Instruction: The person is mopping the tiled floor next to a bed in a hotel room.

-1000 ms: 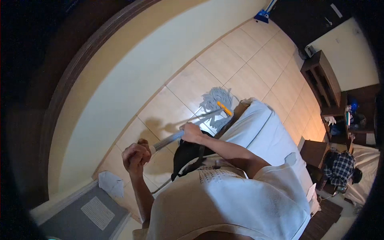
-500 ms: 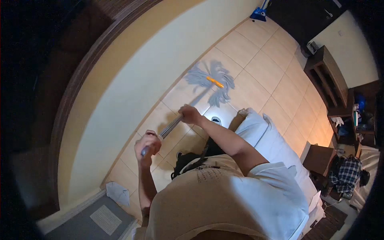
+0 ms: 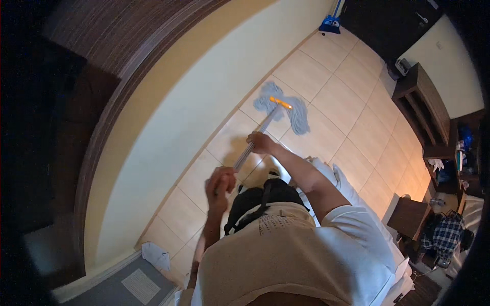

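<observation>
A string mop with grey strands (image 3: 298,116) and an orange clamp (image 3: 280,103) lies on the tiled floor near the wall. Its metal handle (image 3: 243,157) slants back toward my body. My left hand (image 3: 220,182) is closed round the upper end of the handle. Farther down, nearer the mop head, my right hand (image 3: 261,143) wraps the same handle. The strands are spread to both sides of the clamp. My feet are partly visible below the handle.
The cream wall (image 3: 204,97) runs along the left. A bed with pale bedding (image 3: 352,191) is close on my right. Wooden shelving (image 3: 421,104) stands at the far right, near a dark door (image 3: 390,25). A blue broom (image 3: 331,24) leans in the far corner. A folded cloth (image 3: 155,256) lies at lower left.
Both hands and the mop handle have shifted to the right. The mop head has also moved slightly right, and its strands have swung into a different spread. Both hands remain on the handle.
</observation>
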The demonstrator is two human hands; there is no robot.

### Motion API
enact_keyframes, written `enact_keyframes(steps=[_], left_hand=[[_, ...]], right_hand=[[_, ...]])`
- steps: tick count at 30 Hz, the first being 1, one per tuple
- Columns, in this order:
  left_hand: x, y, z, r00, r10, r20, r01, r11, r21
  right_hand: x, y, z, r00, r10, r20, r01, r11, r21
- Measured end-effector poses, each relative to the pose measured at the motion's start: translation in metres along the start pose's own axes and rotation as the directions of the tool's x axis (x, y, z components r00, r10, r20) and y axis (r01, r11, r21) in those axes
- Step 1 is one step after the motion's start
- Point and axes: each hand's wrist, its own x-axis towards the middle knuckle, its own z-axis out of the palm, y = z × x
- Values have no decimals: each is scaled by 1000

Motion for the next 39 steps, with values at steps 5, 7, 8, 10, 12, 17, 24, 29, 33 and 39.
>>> enact_keyframes(steps=[5, 7, 8, 10, 12, 17, 24, 29, 33, 39], left_hand=[[15, 2, -7, 984, -82, -158, 95, 992, 81], [22, 26, -37, 975, -39, -217, 65, 991, 114], [23, 40, -48, 942, 17, -335, 50, 980, 192], [23, 73, -70, 935, 37, -353, -1, 995, 102], [15, 99, -79, 925, 150, -349, -90, 979, 183], [-2, 114, -71, 827, 340, -448, -138, 895, 424], [6, 105, -33, 619, 436, -653, -155, 883, 443], [47, 58, 35, 464, 331, -822, -233, 941, 247], [69, 17, 90, 460, 120, -880, -189, 981, 35], [46, 38, 137, 110, 302, -947, -72, 953, 295]], right_hand=[[51, 8, 9, 995, -98, 16, 96, 991, 91], [83, -21, 11, 964, -154, 217, 169, 984, -51], [85, -39, 12, 982, -189, 8, 185, 970, 156], [110, -86, 9, 936, -271, 226, 221, 949, 224], [118, -137, 11, 894, -405, 192, 389, 914, 118], [120, -194, 10, 756, -600, 262, 442, 763, 471], [117, -166, -8, 585, -739, 333, 565, 667, 486], [119, -47, -57, 507, -822, 260, 703, 569, 427], [110, 24, -77, 450, -707, 546, 672, 670, 314], [92, -13, -60, 202, -788, 582, 673, 543, 502]])
